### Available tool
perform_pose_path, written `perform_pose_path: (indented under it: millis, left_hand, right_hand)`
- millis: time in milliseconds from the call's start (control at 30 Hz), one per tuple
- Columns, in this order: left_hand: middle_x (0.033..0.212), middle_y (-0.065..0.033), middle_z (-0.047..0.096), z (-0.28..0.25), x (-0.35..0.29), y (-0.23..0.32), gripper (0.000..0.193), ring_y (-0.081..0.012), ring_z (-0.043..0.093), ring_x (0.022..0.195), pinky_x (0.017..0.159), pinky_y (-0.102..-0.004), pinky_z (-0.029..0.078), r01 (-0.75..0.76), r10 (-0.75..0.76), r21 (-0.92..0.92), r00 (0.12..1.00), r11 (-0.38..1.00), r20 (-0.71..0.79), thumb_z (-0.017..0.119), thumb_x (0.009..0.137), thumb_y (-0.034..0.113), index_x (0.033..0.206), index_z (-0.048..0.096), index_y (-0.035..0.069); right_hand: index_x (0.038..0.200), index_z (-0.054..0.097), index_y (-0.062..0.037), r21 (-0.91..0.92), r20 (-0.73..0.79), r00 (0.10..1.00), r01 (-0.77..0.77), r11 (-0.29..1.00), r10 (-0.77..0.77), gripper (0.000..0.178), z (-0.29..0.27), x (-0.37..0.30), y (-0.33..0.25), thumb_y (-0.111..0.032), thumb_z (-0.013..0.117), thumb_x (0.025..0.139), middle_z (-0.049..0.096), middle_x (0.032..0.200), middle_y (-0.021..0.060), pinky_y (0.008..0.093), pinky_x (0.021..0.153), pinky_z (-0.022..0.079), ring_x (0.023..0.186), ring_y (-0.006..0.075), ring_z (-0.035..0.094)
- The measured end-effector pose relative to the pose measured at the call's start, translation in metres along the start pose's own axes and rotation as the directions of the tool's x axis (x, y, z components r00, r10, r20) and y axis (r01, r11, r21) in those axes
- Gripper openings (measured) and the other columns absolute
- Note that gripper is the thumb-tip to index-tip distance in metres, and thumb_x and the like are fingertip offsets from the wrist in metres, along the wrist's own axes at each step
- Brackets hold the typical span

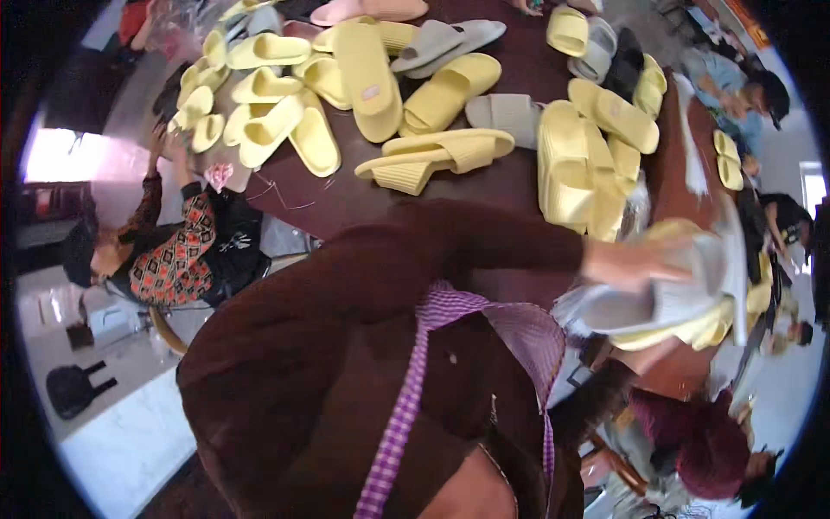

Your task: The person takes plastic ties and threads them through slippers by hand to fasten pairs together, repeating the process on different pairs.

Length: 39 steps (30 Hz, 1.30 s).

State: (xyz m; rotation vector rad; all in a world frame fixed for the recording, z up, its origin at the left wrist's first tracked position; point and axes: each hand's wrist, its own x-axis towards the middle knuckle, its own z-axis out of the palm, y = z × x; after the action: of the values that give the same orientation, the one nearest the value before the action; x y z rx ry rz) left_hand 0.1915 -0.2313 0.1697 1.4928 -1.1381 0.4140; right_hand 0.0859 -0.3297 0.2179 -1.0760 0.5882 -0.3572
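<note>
My left hand [629, 263] reaches over to the right side of the table and grips a grey slipper [618, 310] near its strap, with motion blur around it. Another grey slipper [733, 268] stands on edge just beyond. Yellow slippers [713, 327] lie beneath the grey ones. Close to the near side of these yellow slippers is my right hand [655, 356], blurred, its fingers mostly hidden by the slippers. Several yellow slippers [562, 164] sit stacked to the left of my left hand.
On the dark red table [346, 203], loose yellow slippers [367, 82] and a grey slipper [503, 117] are spread around. White strands [694, 164] hang at the right. A person in a patterned top [173, 264] sits left; another in dark red [709, 445] is at lower right.
</note>
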Motion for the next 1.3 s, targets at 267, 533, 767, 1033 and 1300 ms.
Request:
perform_pose_path:
  millis: [267,533,767,1033,1300]
  left_hand:
    - [0.14,-0.0293,0.023,0.023,0.062,0.029,0.063,-0.0481,0.028,0.126,0.106,-0.0476,0.026,-0.027,0.008,-0.295,0.998,0.955,-0.065,0.057,0.073,0.005,0.133,0.039,0.006]
    - [0.13,-0.0183,0.045,-0.153,-0.091,0.089,0.075,-0.021,0.059,0.097,0.079,-0.0322,0.05,0.606,-0.662,-0.507,0.744,0.612,0.089,0.066,0.079,0.022,0.139,0.026,0.001]
    - [0.124,-0.019,0.051,-0.246,-0.084,0.165,0.069,-0.0209,0.061,0.092,0.076,-0.0271,0.05,0.318,-0.461,-0.506,0.869,0.801,-0.183,0.066,0.078,0.017,0.137,0.033,0.004]
    - [0.123,-0.0192,0.052,-0.385,-0.046,0.172,0.066,-0.0214,0.06,0.095,0.078,-0.0279,0.049,0.116,-0.096,0.065,0.961,0.991,-0.261,0.066,0.078,0.016,0.136,0.035,0.004]
    - [0.122,-0.0194,0.052,-0.453,-0.046,0.221,0.064,-0.0219,0.059,0.097,0.08,-0.0287,0.047,0.097,0.115,0.525,0.928,0.845,-0.356,0.065,0.079,0.016,0.134,0.037,0.004]
  right_hand:
    - [0.114,0.059,-0.0068,-0.852,0.214,0.639,0.493,0.179,-0.739,0.043,-0.261,0.213,-0.147,-0.038,0.048,0.087,0.062,0.109,0.0149,0.0411,0.086,0.047,0.096,0.0277,0.059]
    - [0.114,0.054,0.003,-0.597,0.377,0.744,0.65,0.47,-0.551,0.032,-0.086,0.097,0.007,-0.018,0.047,0.091,0.06,0.096,0.016,0.04,0.087,0.047,0.087,0.028,0.06]
    - [0.095,0.053,-0.0076,0.283,0.952,-0.134,0.037,0.958,-0.276,0.033,0.161,-0.073,-0.005,-0.039,0.048,0.092,0.058,0.082,0.0081,0.0479,0.078,0.046,0.069,0.0218,0.056]
    - [0.1,0.054,-0.0065,0.424,0.788,-0.392,-0.215,0.88,-0.475,0.032,0.222,-0.097,-0.059,-0.036,0.051,0.091,0.058,0.091,0.0102,0.0479,0.08,0.046,0.077,0.0239,0.057]
    - [0.107,0.054,-0.0053,0.163,0.682,-0.53,-0.563,0.811,-0.504,0.033,0.141,-0.104,-0.11,-0.033,0.055,0.089,0.058,0.101,0.0126,0.048,0.083,0.047,0.086,0.0262,0.058]
